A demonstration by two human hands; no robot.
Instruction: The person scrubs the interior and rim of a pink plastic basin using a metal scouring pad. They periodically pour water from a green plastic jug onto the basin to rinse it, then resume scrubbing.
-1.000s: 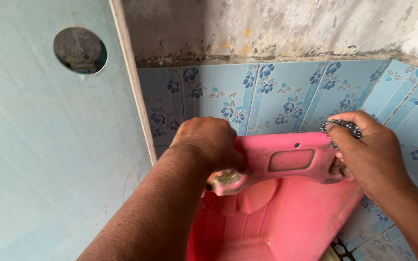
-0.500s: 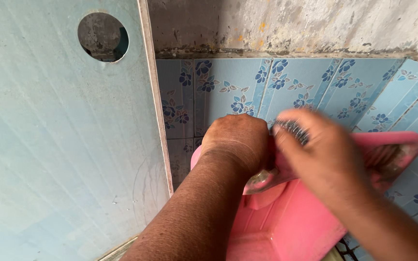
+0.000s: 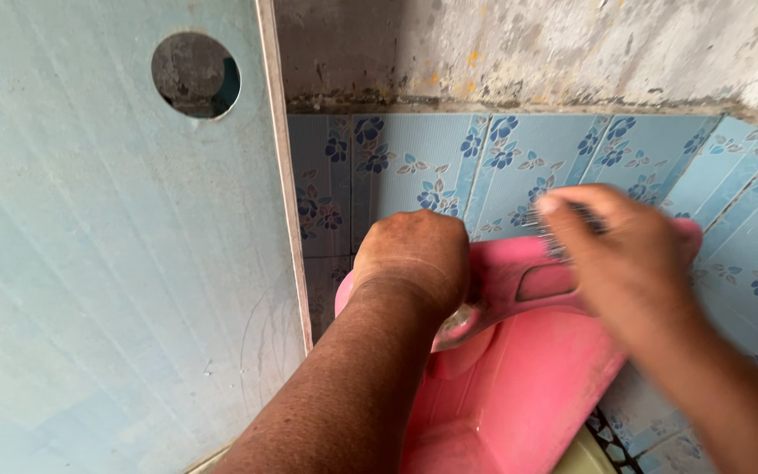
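A pink plastic moulded object (image 3: 519,386) with a slot handle is held up against a wall of blue flowered tiles. My left hand (image 3: 414,259) grips its upper left edge, fingers curled over the rim. My right hand (image 3: 625,263), blurred by motion, presses a grey wire scrubber (image 3: 563,224) on the object's top edge near the slot. Soapy residue shows just below my left hand.
A pale blue panel door (image 3: 107,290) with a round hole (image 3: 195,75) stands at the left. Bare stained plaster (image 3: 528,53) runs above the tiles (image 3: 449,167). A dark mesh item and a pale rim (image 3: 603,439) show at the bottom edge.
My right hand with the scrubber slid left along the top edge, then back right a little. The view shifted, so the door now fills more of the left side. My left hand keeps its grip.
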